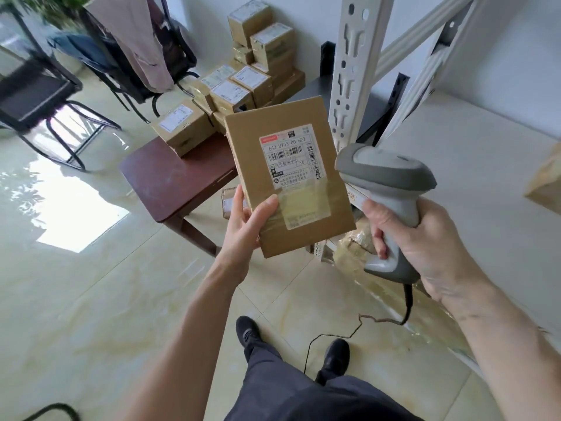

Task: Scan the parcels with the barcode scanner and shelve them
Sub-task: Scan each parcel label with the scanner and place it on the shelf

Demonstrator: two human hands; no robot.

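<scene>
Left hand (246, 220) fingers grip parcel (288, 174) upright, label facing up | right hand (425, 238) fingers clench barcode scanner (385, 183), just right of label.

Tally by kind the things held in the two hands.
cardboard parcel, in the left hand: 1
barcode scanner, in the right hand: 1
Total: 2
</scene>
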